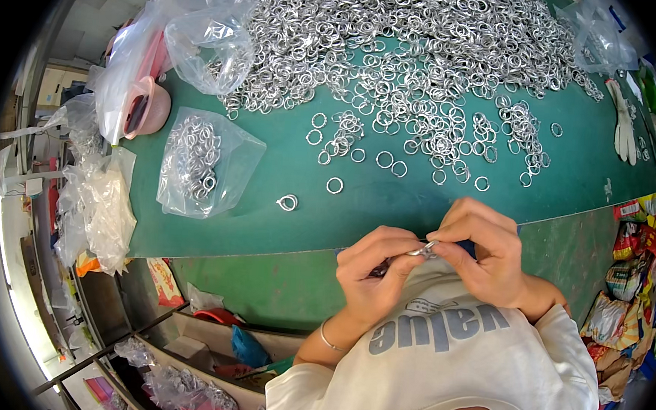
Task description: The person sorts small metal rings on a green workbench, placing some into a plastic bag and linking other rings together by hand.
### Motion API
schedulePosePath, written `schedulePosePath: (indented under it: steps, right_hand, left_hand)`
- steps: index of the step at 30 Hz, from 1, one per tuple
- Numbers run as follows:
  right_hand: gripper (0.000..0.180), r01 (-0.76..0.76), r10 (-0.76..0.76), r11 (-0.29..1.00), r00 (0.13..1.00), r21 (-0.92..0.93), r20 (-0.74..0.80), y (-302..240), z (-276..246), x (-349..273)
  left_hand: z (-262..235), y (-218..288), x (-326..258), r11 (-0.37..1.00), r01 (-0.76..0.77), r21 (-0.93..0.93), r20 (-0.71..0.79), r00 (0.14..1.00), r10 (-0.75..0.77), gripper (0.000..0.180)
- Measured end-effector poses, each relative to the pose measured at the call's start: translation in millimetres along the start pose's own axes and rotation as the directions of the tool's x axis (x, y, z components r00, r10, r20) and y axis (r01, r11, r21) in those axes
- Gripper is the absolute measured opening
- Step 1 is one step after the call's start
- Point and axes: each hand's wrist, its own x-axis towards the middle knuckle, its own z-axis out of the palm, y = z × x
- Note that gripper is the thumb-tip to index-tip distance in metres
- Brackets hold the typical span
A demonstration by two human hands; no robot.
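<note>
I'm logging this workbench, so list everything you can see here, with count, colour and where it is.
metal rings: too many to count, silver, heaped and scattered over the far half of the table
green table: one, green top, across the middle
bag of rings: one, clear plastic, on the table's left part
single ring: one, silver, lying alone on the table left of the hands
empty bags: several, clear, far left of the table
pink container: one, pink, at the table's left edge
glove: one, white, at the table's right edge
left hand: one, pinching a small silver piece
right hand: one, pinching the same piece
</note>
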Motion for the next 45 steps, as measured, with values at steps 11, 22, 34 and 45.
schedulePosePath:
  steps: [11,22,34,45]
  right_hand:
    - [0.008,-0.118,0.116,0.952,0.993,0.281,0.025,5.6,5.2,-3.7]
    - [0.009,-0.145,0.098,0.935,0.983,0.323,0.155,11.4,-3.8,5.4]
    - [0.009,-0.395,0.4,0.913,0.827,-0.098,0.394,-6.2,-10.7,13.9]
    - [0.012,0.042,-0.013,0.997,0.924,-0.067,0.382,10.6,-7.6,7.7]
  left_hand:
    - [6.3,-14.9,-10.4,0.808,0.245,-0.537,0.012,0.959,-0.283,0.013]
    - [2.8,-18.8,-12.6,0.766,0.314,-0.562,0.074,0.941,-0.331,0.013]
    - [-4.8,-4.0,2.8,0.989,-0.072,0.127,0.019,0.997,0.07,0.008]
    - [-3.0,-1.4,-1.3,0.979,0.168,-0.119,0.021,0.986,-0.166,0.025]
